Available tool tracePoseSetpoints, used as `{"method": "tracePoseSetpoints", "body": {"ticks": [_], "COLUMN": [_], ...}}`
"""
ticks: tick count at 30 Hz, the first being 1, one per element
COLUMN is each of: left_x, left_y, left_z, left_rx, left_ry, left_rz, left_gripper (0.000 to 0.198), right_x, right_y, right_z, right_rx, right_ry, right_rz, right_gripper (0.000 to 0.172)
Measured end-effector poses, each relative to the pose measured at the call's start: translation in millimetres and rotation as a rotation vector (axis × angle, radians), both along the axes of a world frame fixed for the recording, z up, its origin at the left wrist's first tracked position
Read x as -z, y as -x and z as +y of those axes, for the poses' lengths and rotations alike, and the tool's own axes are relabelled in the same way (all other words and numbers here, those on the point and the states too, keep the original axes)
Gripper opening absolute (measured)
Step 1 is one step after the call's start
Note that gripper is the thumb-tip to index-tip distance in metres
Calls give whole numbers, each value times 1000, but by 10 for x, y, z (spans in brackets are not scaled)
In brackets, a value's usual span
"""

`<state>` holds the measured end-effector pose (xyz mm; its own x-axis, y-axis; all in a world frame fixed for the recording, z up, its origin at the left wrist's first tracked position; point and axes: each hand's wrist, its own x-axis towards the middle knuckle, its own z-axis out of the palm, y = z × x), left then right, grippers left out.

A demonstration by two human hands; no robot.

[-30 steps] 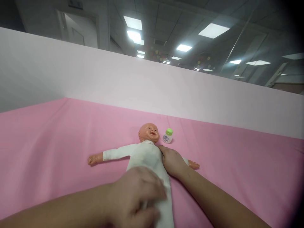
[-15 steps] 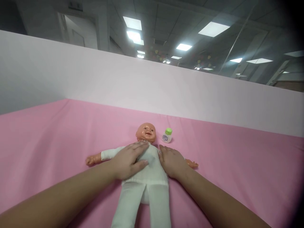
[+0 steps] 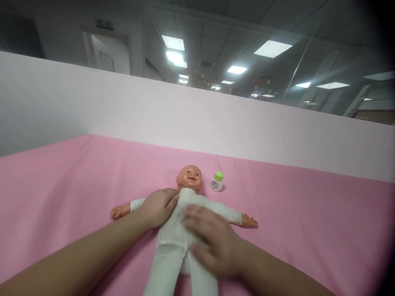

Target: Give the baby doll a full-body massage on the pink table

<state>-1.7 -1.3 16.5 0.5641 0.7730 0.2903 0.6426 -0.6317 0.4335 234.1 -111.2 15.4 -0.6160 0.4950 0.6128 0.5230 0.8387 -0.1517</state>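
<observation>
1. Doll (image 3: 171,230) lies flat on its back in the middle of the pink sheet (image 3: 308,213), right in front of me, dressed in a white suit, with its head (image 3: 189,177) pointing away from me.
2. Its arms are stretched straight out to both sides. Its bare little hands rest on the sheet, and its white legs (image 3: 163,271) run down towards me and out of the bottom of the view.
3. My left hand (image 3: 157,205) is open and flat, palm down on the doll's shoulder and upper chest. The fingers are together and the tips sit just below its chin. It is gripping nothing.
4. My right hand (image 3: 212,242) is open too, with the fingers spread wide over the doll's belly and hips. It shows blurred, so I cannot tell whether it presses on the cloth or sits just above it.
5. A small white bottle (image 3: 217,182) with a green cap stands upright on the sheet just beside the doll's head, on my right. It is clear of both hands.
6. Beyond the doll, a plain white panel (image 3: 185,119) rises along the far edge of the sheet, with lit ceiling lights above it.
</observation>
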Motion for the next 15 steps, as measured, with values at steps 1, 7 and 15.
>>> {"method": "tracePoseSetpoints", "body": {"ticks": [1, 7, 15], "left_x": [9, 36, 56], "left_y": [-2, -11, -17], "left_z": [3, -8, 4], "left_rx": [2, 18, 26], "left_ry": [2, 6, 7], "left_rz": [-1, -29, -29], "left_gripper": [50, 47, 43], "right_x": [-35, -134, 19], "right_y": [55, 167, -119], "right_z": [-91, -216, 361], "right_rx": [-125, -237, 52], "right_ry": [7, 205, 341], "right_rz": [-66, -317, -222], "right_gripper": [48, 64, 66]}}
